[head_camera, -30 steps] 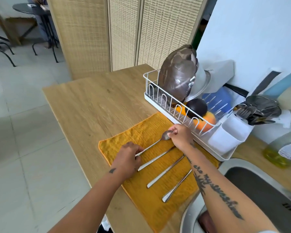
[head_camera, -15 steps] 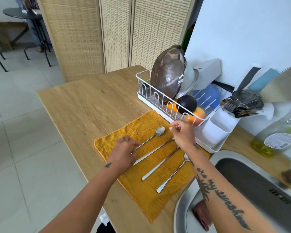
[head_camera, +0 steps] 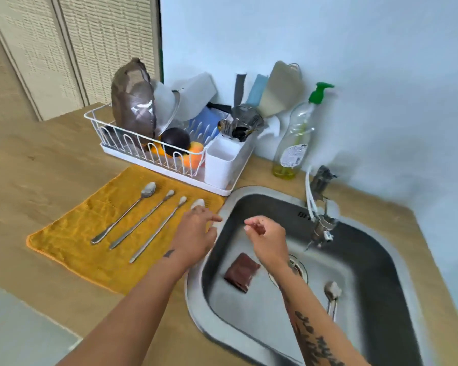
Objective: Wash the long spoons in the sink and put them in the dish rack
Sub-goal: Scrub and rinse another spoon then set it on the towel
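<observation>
The fingers of my left hand were extended and slightly spread, palm down. They lay over the handle of the fourth spoon at the right edge of the yellow towel. Only that spoon's bowl showed beyond my knuckles. My right hand hung above the sink, fingers loosely curled and holding nothing. Three long spoons lay side by side on the towel, apart from one another, bowls toward the dish rack. A further spoon lay in the basin near the drain, with a brown sponge to its left. The tap stood over the basin. A soap bottle stood near the rack.
</observation>
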